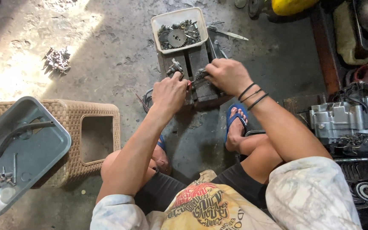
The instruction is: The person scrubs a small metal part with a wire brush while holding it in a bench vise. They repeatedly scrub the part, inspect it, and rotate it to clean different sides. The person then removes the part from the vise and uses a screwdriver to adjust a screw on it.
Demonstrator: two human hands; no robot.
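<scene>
Your right hand (228, 76) has its grip clamped on a small metal part (200, 76), which sits at the fingertips, just left of the knuckles. Your left hand (170, 93) has its grip wrapped tightly around a red-handled tool (189, 84); only a short red section shows past the thumb side, pointing toward the metal part. The two hands sit near each other, with the part between them. Whether the tool tip touches the part cannot be told.

Both hands work over a dark block (199, 64) standing on the concrete floor (107, 55). A second small metal piece (175, 67) rests on the block just above your left hand.

At the far end of the block sits a white tray (157, 25) holding gears and bolts. A loose pile of bolts (57, 59) lies on the floor, well apart to the left. A grey tray (43, 140) rests on a woven stool (86, 113) at lower left. An engine casing (341, 121) stands to your right.
</scene>
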